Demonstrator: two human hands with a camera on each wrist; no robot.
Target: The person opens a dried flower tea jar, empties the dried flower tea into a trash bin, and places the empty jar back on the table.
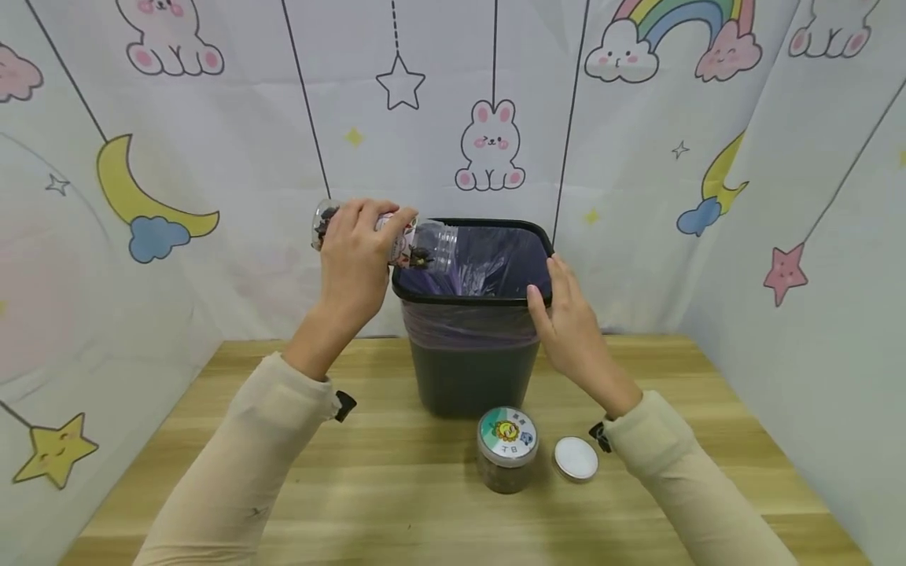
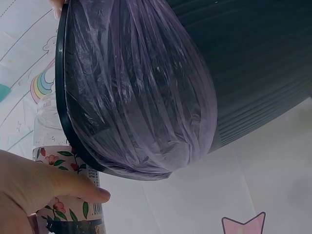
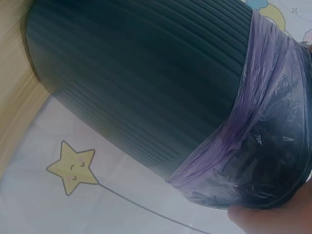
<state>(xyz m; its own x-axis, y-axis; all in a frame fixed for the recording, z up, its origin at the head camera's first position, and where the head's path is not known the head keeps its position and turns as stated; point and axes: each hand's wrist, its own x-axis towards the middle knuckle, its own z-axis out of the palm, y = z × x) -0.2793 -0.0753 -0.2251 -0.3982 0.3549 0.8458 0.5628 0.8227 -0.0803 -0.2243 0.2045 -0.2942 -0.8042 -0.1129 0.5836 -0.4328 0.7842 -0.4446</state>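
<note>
My left hand (image 1: 357,248) grips a clear jar (image 1: 433,245) with a floral label, tipped nearly level, its mouth over the left part of a dark trash bin (image 1: 470,377). Dark bits show inside the jar. In the left wrist view, the thumb (image 2: 80,187) lies across the label. A purple plastic bag (image 1: 473,324) lines the bin and folds down over its black rim. My right hand (image 1: 572,326) rests at the rim's front right corner, fingers fairly straight; its thumb (image 3: 243,214) touches the rim in the right wrist view.
In front of the bin stands a squat round jar (image 1: 507,448) with a green and white sun-face lid. A small white round lid (image 1: 576,458) lies to its right on the wood-grain table (image 1: 368,487). A cartoon-printed curtain (image 1: 269,141) hangs behind and on both sides.
</note>
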